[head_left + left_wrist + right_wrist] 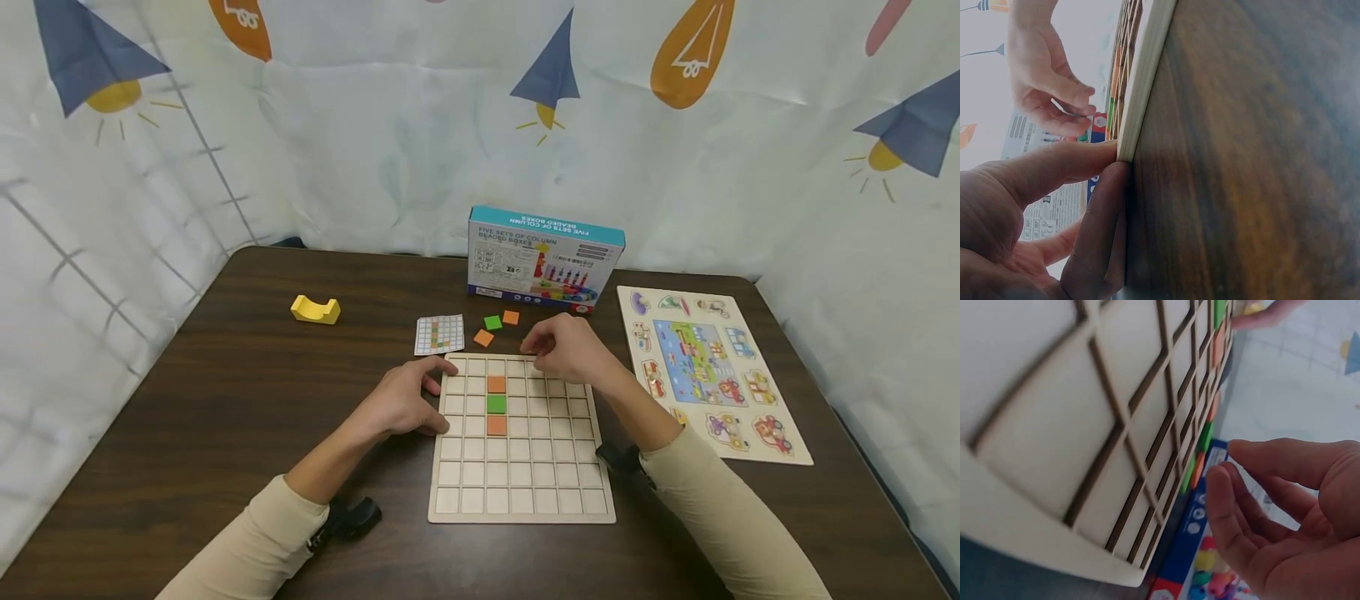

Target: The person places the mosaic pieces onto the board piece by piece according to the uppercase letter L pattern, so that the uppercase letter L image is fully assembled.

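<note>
A pale wooden grid board (521,475) lies flat on the dark table. Orange (497,384), green (497,404) and orange (497,425) tiles fill three cells of one column. My left hand (408,396) holds the board's left edge near the far corner, thumb and fingertips against the rim in the left wrist view. Over the board's far edge, my right hand (570,350) has thumb and fingertips drawn close together; whether a tile sits between them cannot be made out. Nearby lie a loose green tile (492,322) and two orange tiles (511,317).
A printed pattern card (439,335) lies beyond the board's left corner. Behind stands a toy box (543,254). To the right is a picture puzzle board (705,375); at the far left, a yellow curved block (315,310).
</note>
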{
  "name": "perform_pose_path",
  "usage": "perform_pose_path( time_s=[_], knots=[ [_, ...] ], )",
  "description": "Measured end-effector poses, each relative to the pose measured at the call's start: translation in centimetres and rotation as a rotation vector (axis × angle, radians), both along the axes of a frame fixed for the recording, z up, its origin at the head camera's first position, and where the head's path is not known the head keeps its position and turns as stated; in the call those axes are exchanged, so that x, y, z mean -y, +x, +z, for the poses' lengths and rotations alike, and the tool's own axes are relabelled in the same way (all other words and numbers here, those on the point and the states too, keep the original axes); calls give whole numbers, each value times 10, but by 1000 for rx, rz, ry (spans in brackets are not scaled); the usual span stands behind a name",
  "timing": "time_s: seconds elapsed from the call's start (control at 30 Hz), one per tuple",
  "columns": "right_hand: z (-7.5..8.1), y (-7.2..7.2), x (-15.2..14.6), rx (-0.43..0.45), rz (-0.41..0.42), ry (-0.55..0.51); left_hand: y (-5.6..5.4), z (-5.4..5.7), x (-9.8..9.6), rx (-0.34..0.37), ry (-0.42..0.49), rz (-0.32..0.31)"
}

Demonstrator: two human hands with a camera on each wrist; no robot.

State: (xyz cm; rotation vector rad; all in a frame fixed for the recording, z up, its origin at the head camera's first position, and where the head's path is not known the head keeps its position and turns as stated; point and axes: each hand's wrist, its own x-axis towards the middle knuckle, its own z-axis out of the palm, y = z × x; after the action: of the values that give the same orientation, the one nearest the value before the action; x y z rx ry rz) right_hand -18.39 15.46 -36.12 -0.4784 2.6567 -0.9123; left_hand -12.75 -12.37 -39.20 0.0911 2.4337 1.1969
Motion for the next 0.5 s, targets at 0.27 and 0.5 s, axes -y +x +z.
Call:
perform_pose_path(
  time_s=[0.27, 0.5],
  knots=[
    [-9, -21, -6, -19, -51, -13, 0, -1, -2, 3, -3, 4],
    [-16, -29, -6, -4, -27, -4, 0, -1, 0, 5, -18, 7]
  ],
)
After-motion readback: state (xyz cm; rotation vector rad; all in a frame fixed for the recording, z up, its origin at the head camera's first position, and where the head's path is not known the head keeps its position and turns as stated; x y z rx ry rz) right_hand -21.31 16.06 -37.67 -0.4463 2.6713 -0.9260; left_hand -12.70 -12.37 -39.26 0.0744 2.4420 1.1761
